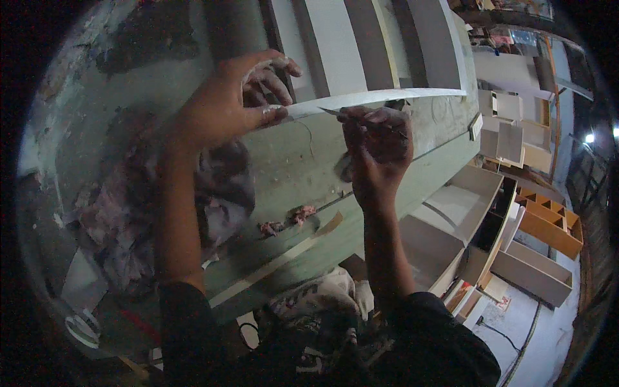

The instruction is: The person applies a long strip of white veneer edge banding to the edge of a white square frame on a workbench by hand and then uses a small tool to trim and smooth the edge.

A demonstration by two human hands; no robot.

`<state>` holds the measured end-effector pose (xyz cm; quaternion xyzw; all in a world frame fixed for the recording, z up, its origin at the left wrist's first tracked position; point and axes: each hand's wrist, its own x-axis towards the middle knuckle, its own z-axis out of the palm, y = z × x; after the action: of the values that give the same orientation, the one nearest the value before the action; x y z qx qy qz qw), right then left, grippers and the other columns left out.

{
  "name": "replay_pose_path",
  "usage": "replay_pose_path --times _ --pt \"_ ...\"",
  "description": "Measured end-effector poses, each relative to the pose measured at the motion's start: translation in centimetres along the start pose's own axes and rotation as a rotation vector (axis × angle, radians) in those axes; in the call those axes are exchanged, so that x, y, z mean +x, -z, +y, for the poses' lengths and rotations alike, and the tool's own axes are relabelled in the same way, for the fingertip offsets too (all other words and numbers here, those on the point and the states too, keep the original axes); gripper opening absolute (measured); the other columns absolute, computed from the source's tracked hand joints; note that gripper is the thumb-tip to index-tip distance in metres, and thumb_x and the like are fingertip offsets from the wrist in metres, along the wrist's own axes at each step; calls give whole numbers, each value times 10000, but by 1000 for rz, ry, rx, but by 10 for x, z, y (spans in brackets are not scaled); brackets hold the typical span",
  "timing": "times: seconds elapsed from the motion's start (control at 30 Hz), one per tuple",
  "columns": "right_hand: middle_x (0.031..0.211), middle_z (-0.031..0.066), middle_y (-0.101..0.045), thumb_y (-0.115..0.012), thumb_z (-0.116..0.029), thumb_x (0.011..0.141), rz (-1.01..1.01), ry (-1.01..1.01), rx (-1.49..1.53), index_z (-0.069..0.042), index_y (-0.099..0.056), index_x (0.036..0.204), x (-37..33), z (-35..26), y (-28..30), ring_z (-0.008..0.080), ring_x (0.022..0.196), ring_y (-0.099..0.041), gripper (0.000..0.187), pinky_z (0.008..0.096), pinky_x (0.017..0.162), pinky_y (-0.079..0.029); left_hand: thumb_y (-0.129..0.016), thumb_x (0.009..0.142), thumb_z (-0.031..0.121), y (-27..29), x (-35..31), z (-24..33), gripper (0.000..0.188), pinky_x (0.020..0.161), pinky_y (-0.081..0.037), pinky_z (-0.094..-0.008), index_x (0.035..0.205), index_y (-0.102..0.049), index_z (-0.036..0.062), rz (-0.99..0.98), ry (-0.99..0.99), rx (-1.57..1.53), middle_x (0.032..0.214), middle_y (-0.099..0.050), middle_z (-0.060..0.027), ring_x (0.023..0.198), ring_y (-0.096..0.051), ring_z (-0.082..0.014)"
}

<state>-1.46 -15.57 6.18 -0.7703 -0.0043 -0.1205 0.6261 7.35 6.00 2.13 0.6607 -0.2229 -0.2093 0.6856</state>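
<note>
The left hand pinches the near-left end of a long pale edging strip between thumb and fingers, holding it taut so it runs right across the far part of the green counter. The right hand is clenched around a thin blade-like tool, whose tip meets the strip just right of the left thumb; what kind of tool it is stays hard to tell in the dim light. Near the hands, a loose tan strip lies slanting on the counter beside small pinkish scraps. A crumpled stained cloth sits to the left. Grey and white boards lean at the far side, and open cabinet boxes stand on the floor to the right
</note>
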Motion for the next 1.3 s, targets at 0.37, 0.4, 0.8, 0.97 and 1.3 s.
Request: replay_pose_path --times 0.37,0.4,0.8,0.97,1.3 --pt "1049 150 -640 -603 96 873 14 -54 146 11 -556 1016 4 8 -8 214 1030 -632 174 328 913 -503 -804 778 104 -9 -3 -21 563 781 -519 -277 1257 -513 50 147 149 -184 1005 -666 -76 824 -634 -117" --pt "1053 150 -639 -602 84 880 10 -55 129 14 -560 1024 3 9 -7 208 1025 -632 165 326 913 -501 -804 782 114 -9 -2 -17 557 770 -518 -269 1253 -516 47 144 200 -220 993 -669 -78 815 -633 -115" --pt "944 154 -665 -601 -136 958 193 -230 377 19 -513 1098 -13 13 -12 216 769 -682 227 330 659 -571 -778 811 130 -17 0 -17 557 675 -501 -247 1282 -505 15 81 84 -80 814 -689 -70 743 -636 -104" --pt "1072 198 -651 -570 -163 976 195 -256 566 2 -495 1149 -14 14 -19 277 894 -690 251 339 703 -578 -777 808 155 -11 1 -17 559 680 -499 -241 1284 -514 26 25 43 -57 809 -684 -60 747 -636 -98" --pt "1213 262 -589 -532 -196 959 82 -316 666 17 -490 1177 -28 13 -10 316 1018 -660 308 395 818 -558 -786 788 165 -1 9 -29 623 690 -496 -229 1319 -489 29 -105 19 -156 808 -680 -47 742 -629 -92"
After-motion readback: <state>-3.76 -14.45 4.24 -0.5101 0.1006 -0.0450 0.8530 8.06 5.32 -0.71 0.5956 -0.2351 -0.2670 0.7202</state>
